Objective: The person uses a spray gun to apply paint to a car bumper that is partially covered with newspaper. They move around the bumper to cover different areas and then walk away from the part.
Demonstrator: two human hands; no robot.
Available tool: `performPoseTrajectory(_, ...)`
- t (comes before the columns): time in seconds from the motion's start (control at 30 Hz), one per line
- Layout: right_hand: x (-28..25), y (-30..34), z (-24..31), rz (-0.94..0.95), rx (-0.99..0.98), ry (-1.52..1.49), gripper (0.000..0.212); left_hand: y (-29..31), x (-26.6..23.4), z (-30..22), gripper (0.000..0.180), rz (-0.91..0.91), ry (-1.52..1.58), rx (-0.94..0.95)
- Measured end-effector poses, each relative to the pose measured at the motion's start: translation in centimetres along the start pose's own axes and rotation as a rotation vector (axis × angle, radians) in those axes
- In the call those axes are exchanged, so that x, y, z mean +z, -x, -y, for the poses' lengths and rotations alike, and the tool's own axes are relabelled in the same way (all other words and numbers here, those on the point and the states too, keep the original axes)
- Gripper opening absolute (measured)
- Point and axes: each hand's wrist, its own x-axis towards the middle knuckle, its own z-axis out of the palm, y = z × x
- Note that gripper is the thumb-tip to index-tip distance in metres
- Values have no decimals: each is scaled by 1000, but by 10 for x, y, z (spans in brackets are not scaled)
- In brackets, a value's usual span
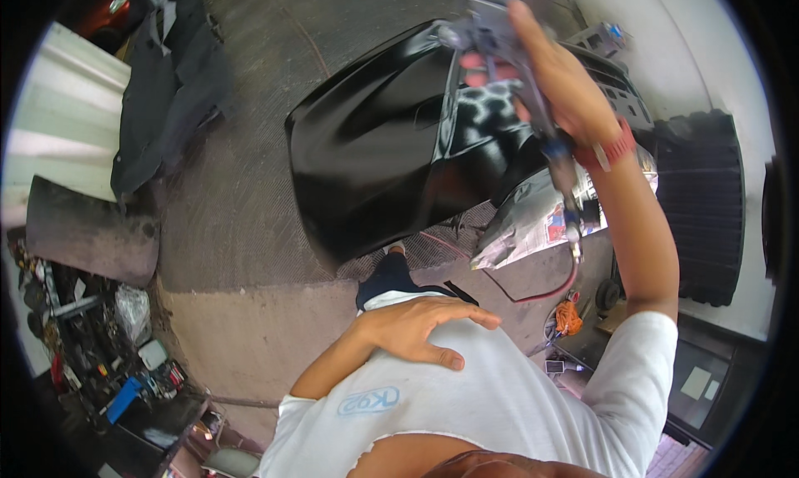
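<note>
My right hand (574, 95) is raised well out ahead of me, the forearm reaching up and forward from my sleeve, the elbow slightly bent. It is closed around the handle of a grey spray gun (493, 33); my thumb lies along the upper back of the gun, and my fingers curl round the front side. Whether a finger presses the trigger I cannot tell, as the gun is blurred. A red wristband (614, 147) circles that wrist.

My left hand (416, 328) is bare and holds nothing, carried low across my belly with the elbow bent. Its fingers lie together, extended toward my right, and the thumb stands apart from them. I cannot tell whether it touches my white shirt (474, 378).

The gun is in view over the far right part of a black car hood (366, 153), whose glossy surface shows pale reflections just below it. From the base of the handle, a red hose (543, 296) curves down and back to the left.

Beside the hood, on my right, lies crumpled newspaper (528, 228), and farther right a black ribbed panel (703, 212) stands against the wall. Well off to my left, a dark sheet (158, 112) hangs beside a pale corrugated panel (71, 104).
</note>
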Motion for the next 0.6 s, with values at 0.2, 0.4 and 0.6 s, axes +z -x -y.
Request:
performPoseTrajectory(0.2, 11, 169, -41, -71, -52, -217, 91, 37, 33, 13, 27, 185, 37, -92)
performPoseTrajectory(0.4, 74, 318, -95, -323, -130, -190, 105, 106, 54, 61, 37, 109, 0, -343)
performPoseTrajectory(0.6, 159, 431, -175, -631, -1, -206, 103, 245, 83, 170, 65, -170, -534, -791)
